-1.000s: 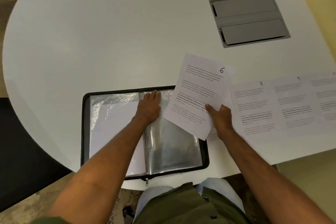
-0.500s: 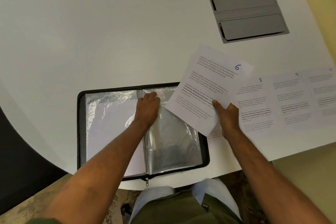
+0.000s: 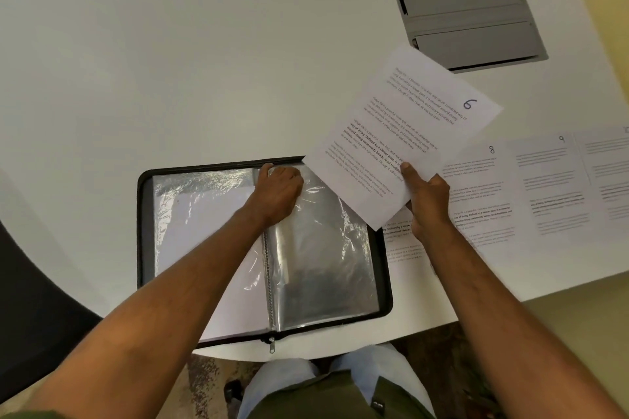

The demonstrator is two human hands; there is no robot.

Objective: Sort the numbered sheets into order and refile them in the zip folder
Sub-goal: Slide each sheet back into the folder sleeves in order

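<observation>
The black zip folder [image 3: 144, 235] lies open at the table's near edge, its clear plastic sleeves [image 3: 323, 258] spread on both sides of the spine. My left hand [image 3: 277, 192] grips the top edge of the right-hand sleeve near the spine, fingers curled over it. My right hand [image 3: 427, 199] pinches the lower corner of the sheet numbered 6 [image 3: 401, 126], held tilted above the folder's top right corner. Sheets 8 [image 3: 483, 194] and 9 [image 3: 548, 180] lie flat in a row to the right, with another sheet [image 3: 609, 167] at the frame edge.
A grey cable hatch [image 3: 468, 19] is set into the white table [image 3: 170, 61] at the far right. Another printed sheet [image 3: 403, 248] lies partly under my right hand. My lap sits below the table's near edge; a dark chair [image 3: 30, 309] stands at the left.
My right hand has lifted sheet 6 up and tilted it further clockwise. My left hand's fingers have curled onto the sleeve's top edge.
</observation>
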